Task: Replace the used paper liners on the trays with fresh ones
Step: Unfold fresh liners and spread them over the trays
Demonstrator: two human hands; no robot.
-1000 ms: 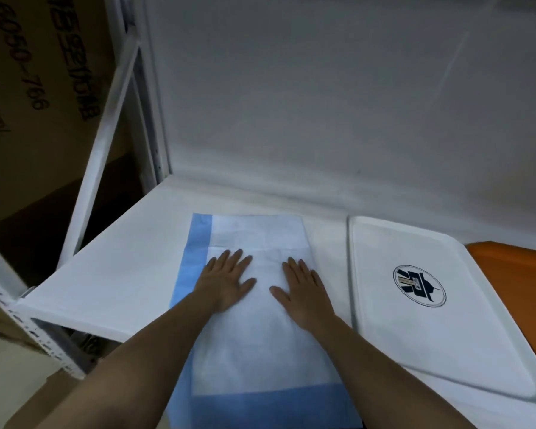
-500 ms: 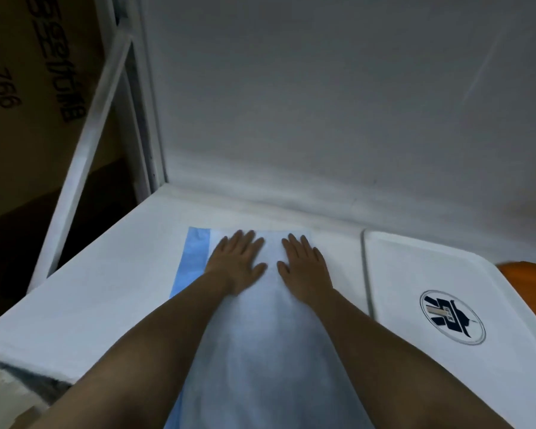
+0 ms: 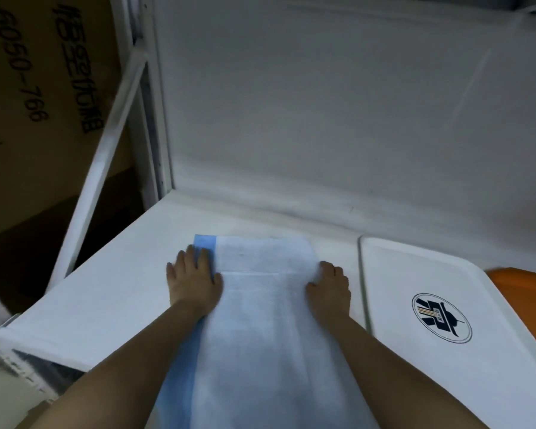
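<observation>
Now both hands, left (image 3: pixel 193 281) and right (image 3: pixel 330 286), press fairly straight fingers on the paper liner's (image 3: pixel 263 305) side edges

The paper liner (image 3: pixel 260 320) runs off the frame at 6 o'clock. The white tray (image 3: pixel 446 274) is cut off at 4 o'clock. An orange object (image 3: pixel 526 286) at 3 o'clock is cropped, its kind unclear. Right hand (image 3: pixel 330 286) fingertips are hidden.
</observation>
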